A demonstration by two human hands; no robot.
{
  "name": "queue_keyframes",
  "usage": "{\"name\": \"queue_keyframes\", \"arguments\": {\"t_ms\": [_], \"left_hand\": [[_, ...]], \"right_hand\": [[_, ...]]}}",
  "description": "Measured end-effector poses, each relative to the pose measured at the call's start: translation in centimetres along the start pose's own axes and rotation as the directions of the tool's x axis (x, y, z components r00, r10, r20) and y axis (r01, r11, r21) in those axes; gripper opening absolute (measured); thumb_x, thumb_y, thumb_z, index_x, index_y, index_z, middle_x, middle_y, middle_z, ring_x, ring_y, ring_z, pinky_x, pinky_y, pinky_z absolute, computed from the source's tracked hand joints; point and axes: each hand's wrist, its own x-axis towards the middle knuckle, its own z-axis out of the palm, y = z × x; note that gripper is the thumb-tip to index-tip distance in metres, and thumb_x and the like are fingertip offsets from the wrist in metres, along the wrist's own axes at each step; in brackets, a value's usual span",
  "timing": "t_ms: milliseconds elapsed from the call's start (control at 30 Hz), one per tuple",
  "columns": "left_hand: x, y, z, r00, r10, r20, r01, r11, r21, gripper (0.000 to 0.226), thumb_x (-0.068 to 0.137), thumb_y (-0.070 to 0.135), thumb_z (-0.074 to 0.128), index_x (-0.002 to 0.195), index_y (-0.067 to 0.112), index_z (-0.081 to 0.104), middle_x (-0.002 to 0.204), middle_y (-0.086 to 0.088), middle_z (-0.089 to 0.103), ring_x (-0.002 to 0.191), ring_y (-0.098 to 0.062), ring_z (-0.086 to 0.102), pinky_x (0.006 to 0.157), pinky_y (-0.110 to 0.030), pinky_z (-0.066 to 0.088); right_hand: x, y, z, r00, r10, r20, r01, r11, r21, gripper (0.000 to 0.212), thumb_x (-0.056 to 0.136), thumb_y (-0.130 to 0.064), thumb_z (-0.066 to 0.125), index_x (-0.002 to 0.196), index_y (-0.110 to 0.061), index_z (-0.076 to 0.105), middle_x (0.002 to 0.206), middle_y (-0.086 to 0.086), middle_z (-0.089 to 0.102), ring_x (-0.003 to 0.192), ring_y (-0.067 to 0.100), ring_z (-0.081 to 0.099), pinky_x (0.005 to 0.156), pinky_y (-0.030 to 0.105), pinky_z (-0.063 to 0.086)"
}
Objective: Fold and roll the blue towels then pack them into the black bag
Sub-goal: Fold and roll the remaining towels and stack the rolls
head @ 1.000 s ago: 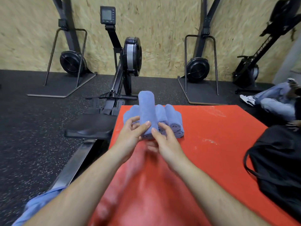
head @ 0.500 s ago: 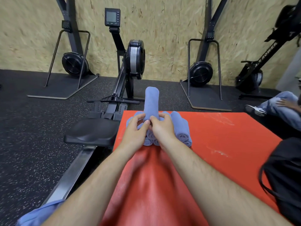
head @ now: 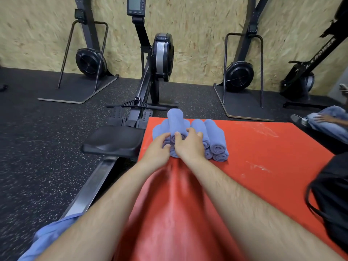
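Lying on top of a stack of other rolled blue towels point(head: 216, 140), the rolled blue terry towel point(head: 177, 121) sits at the far left of the red padded surface point(head: 263, 157); left hand point(head: 157, 151) and right hand point(head: 189, 146) both curl their fingers round its near end, and the black fabric bag point(head: 333, 194) lies at the near right

rowing machine point(head: 150, 76) beside red mat point(head: 263, 147)

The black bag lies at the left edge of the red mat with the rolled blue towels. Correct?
No. In the head view the black bag lies at the right edge of the red mat with the rolled blue towels.
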Motion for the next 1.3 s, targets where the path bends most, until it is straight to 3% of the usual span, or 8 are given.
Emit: {"name": "queue_keyframes", "arguments": {"t_ms": [167,233,400,700,867,1000,1133,1300], "left_hand": [[-2.7,-0.7,-2.5,0.993,0.115,-0.023,-0.104,0.955,0.277,0.051,0.093,0.029,0.040,0.140,0.012,0.050,0.144,-0.005,0.052,0.131,-0.023,0.048,0.107,-0.030,0.037],[-4.3,-1.7,-3.9,0.986,0.165,-0.005,-0.138,0.838,0.529,0.056,0.087,0.037,0.034,0.136,0.016,0.053,0.138,-0.004,0.055,0.122,-0.028,0.053,0.096,-0.045,0.045],[-8.6,-5.7,-8.6,0.992,0.119,0.045,-0.108,0.596,0.796,0.053,0.087,0.040,0.030,0.130,0.016,0.053,0.129,-0.005,0.058,0.112,-0.032,0.057,0.086,-0.046,0.047],[-16.2,-16.8,-17.1,0.976,-0.214,0.049,0.058,0.464,0.884,0.044,0.099,0.036,0.046,0.139,0.017,0.043,0.139,-0.006,0.047,0.126,-0.029,0.048,0.100,-0.044,0.040],[-19.2,-22.1,-20.0,0.834,-0.534,0.142,0.140,0.453,0.880,0.052,0.094,0.042,0.056,0.141,0.022,0.043,0.142,-0.006,0.042,0.133,-0.029,0.044,0.106,-0.044,0.039],[-20.5,-24.3,-21.1,0.696,-0.678,0.235,0.085,0.403,0.911,0.045,0.090,0.041,0.066,0.128,0.018,0.057,0.131,-0.011,0.054,0.114,-0.028,0.060,0.081,-0.029,0.044],[-20.3,-24.5,-21.9,0.709,-0.670,0.218,0.123,0.423,0.898,0.055,0.087,0.041,0.070,0.133,0.017,0.055,0.132,-0.010,0.056,0.111,-0.027,0.061,0.076,-0.029,0.044],[-20.3,-24.7,-22.4,0.765,-0.611,0.205,0.180,0.508,0.842,0.061,0.080,0.038,0.078,0.132,0.020,0.052,0.128,-0.007,0.053,0.110,-0.028,0.060,0.079,-0.031,0.046]], "right_hand": [[-4.2,-0.6,0.4,0.963,-0.266,0.031,0.267,0.940,-0.215,0.028,0.097,-0.031,0.047,0.120,-0.018,0.057,0.125,0.010,0.052,0.113,0.035,0.056,0.084,0.043,0.047],[-5.9,-1.0,1.8,0.927,-0.352,0.129,0.375,0.860,-0.345,0.032,0.098,-0.029,0.045,0.126,-0.017,0.052,0.127,0.010,0.052,0.116,0.033,0.053,0.086,0.044,0.046],[-10.4,-2.2,6.9,0.777,-0.572,0.264,0.622,0.631,-0.463,0.033,0.089,-0.022,0.056,0.121,-0.016,0.057,0.111,0.009,0.060,0.102,0.035,0.060,0.073,0.041,0.046],[-18.8,-4.9,17.8,0.668,-0.508,0.544,0.738,0.545,-0.398,0.034,0.093,-0.028,0.057,0.124,-0.017,0.048,0.126,0.006,0.054,0.116,0.030,0.051,0.087,0.040,0.042],[-23.0,-5.4,24.1,0.515,-0.433,0.740,0.814,0.518,-0.263,0.037,0.096,-0.035,0.052,0.129,-0.019,0.051,0.131,0.006,0.053,0.122,0.031,0.050,0.093,0.041,0.042],[-25.5,-4.9,27.9,0.432,-0.375,0.820,0.838,0.503,-0.211,0.045,0.090,-0.051,0.060,0.126,-0.026,0.059,0.129,0.007,0.055,0.123,0.029,0.048,0.099,0.040,0.041],[-26.9,-4.1,29.6,0.456,-0.401,0.794,0.842,0.483,-0.240,0.032,0.097,-0.035,0.055,0.123,-0.019,0.062,0.128,0.011,0.047,0.124,0.030,0.043,0.097,0.037,0.037],[-25.9,-5.4,28.1,0.546,-0.461,0.699,0.727,0.675,-0.123,0.020,0.098,-0.026,0.047,0.108,-0.012,0.059,0.111,0.012,0.065,0.105,0.032,0.060,0.079,0.036,0.048]]}}
